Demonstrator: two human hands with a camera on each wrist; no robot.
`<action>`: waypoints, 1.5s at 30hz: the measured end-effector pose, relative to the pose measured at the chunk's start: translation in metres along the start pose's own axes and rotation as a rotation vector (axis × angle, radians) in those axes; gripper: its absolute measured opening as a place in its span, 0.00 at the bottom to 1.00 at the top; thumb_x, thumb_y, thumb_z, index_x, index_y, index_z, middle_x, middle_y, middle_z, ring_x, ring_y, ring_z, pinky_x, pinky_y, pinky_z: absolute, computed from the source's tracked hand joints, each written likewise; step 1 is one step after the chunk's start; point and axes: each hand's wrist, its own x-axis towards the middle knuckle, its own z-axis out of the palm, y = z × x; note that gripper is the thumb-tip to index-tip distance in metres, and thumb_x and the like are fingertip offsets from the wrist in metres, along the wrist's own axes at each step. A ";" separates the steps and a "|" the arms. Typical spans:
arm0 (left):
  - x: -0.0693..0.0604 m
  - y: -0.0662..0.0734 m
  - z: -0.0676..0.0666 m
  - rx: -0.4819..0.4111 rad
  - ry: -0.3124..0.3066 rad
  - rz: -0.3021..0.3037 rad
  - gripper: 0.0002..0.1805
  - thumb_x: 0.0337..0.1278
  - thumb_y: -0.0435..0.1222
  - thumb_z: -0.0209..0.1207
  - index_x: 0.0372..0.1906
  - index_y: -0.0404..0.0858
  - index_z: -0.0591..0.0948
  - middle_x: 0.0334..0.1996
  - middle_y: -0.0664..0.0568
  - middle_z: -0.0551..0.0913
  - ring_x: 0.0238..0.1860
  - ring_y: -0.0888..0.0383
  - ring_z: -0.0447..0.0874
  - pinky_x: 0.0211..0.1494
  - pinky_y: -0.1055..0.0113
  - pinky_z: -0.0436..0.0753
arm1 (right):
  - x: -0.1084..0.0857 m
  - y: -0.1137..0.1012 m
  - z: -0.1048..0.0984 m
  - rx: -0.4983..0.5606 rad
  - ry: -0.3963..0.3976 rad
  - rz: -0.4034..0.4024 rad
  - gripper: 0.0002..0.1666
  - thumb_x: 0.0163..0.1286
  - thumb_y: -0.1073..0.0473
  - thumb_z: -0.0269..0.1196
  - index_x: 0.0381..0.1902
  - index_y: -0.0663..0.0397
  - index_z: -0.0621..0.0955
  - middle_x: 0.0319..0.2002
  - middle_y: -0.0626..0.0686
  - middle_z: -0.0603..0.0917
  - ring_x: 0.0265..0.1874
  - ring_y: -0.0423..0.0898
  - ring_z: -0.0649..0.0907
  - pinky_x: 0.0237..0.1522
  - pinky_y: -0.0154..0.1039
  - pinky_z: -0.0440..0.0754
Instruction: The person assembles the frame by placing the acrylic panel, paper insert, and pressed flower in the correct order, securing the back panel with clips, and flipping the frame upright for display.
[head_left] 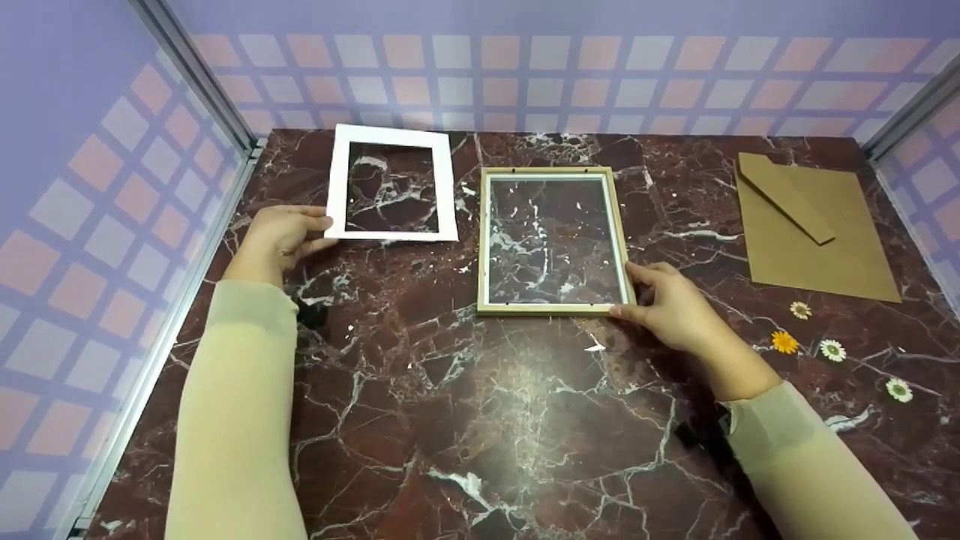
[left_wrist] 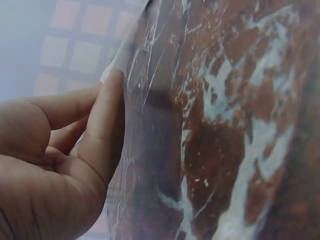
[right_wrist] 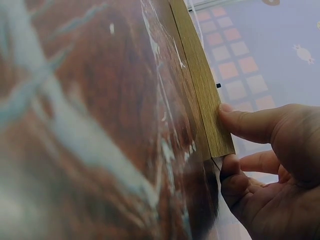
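Table (head_left: 375, 487): dark red, marble-patterned, pale veins, light reflected near centre. On it, left to right: rectangular white mat (head_left: 339, 187), whether fully flat cannot be told; light wooden frame (head_left: 484, 240); brown backing board (head_left: 847, 262), strut (head_left: 787, 202) uppermost. Near the board's lower edge: four flower heads, one orange (head_left: 784, 342), three pale-petalled (head_left: 832, 350).

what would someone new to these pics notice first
Probably the bright white border on the left, pinched near its lower left corner by the left hand. Next, the wooden frame near the middle, held at its lower right corner by the right hand. Then the small orange flower on the right, beside three paler flowers.
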 end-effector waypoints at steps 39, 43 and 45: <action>-0.068 -0.048 0.155 -0.163 -0.251 0.122 0.24 0.76 0.21 0.64 0.72 0.22 0.80 0.54 0.43 0.87 0.44 0.55 0.94 0.51 0.66 0.97 | -0.001 0.002 -0.004 -0.005 -0.003 0.010 0.53 0.73 0.55 0.79 0.85 0.70 0.67 0.71 0.75 0.78 0.54 0.65 0.89 0.59 0.55 0.90; -0.072 -0.052 0.170 -0.193 -0.241 0.122 0.23 0.75 0.20 0.63 0.70 0.20 0.81 0.53 0.42 0.87 0.40 0.56 0.94 0.48 0.66 0.98 | 0.001 0.001 -0.002 -0.003 -0.012 0.018 0.53 0.73 0.55 0.79 0.86 0.69 0.67 0.72 0.74 0.77 0.55 0.64 0.89 0.60 0.57 0.90; -0.074 -0.053 0.176 -0.196 -0.238 0.123 0.23 0.75 0.20 0.63 0.70 0.20 0.81 0.56 0.39 0.87 0.40 0.56 0.94 0.48 0.66 0.98 | 0.001 0.000 -0.001 -0.002 -0.014 0.018 0.53 0.73 0.55 0.79 0.86 0.68 0.67 0.72 0.74 0.77 0.54 0.64 0.89 0.60 0.57 0.90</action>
